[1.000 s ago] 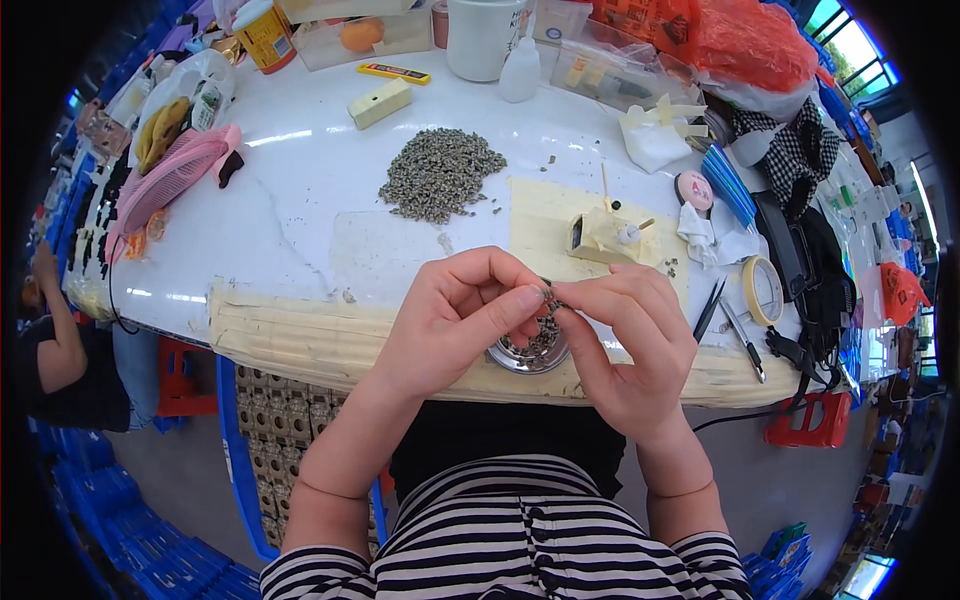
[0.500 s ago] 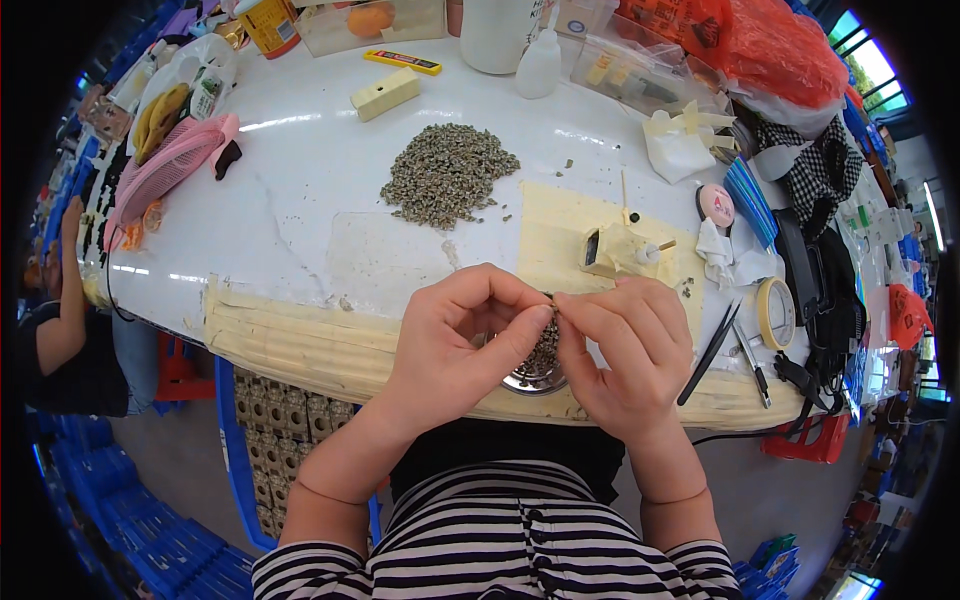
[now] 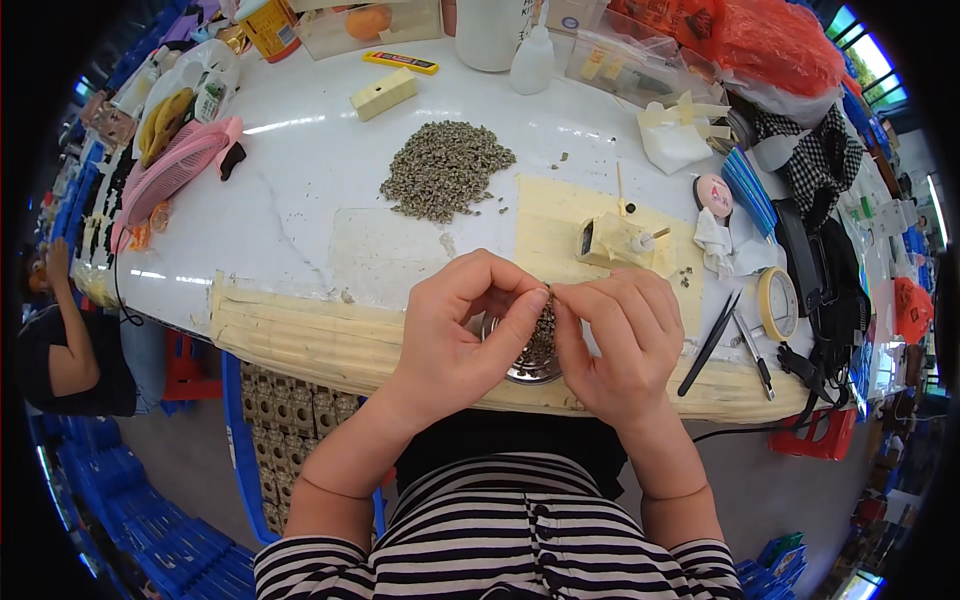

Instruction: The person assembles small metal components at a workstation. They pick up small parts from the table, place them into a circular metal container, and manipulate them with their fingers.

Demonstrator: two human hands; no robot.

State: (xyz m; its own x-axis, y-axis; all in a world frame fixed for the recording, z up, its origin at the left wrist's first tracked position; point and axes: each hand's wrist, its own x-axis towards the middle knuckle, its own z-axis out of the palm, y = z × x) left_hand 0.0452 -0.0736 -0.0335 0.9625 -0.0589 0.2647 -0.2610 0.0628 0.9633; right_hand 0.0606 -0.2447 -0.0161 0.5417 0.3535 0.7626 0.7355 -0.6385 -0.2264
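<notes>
My left hand (image 3: pixel 462 335) and my right hand (image 3: pixel 618 335) meet fingertip to fingertip over a small round metal dish (image 3: pixel 530 362) of tiny grey parts at the table's near edge. Together they pinch one small grey part (image 3: pixel 549 294) between thumbs and forefingers. A heap of the same grey parts (image 3: pixel 445 181) lies farther back on the white table (image 3: pixel 290 200). A small yellow block fixture (image 3: pixel 612 241) stands on a yellow mat (image 3: pixel 545 225) just beyond my right hand.
Black tweezers (image 3: pixel 712 342) and a roll of tape (image 3: pixel 777 303) lie to the right. A pink net (image 3: pixel 170 172), a yellow block (image 3: pixel 383 94), a white bottle (image 3: pixel 532 60) and bags sit around the back. Another person (image 3: pixel 55 340) sits at far left.
Both hands stay pinched together over the dish; they have shifted only slightly and the view has dropped a little.
</notes>
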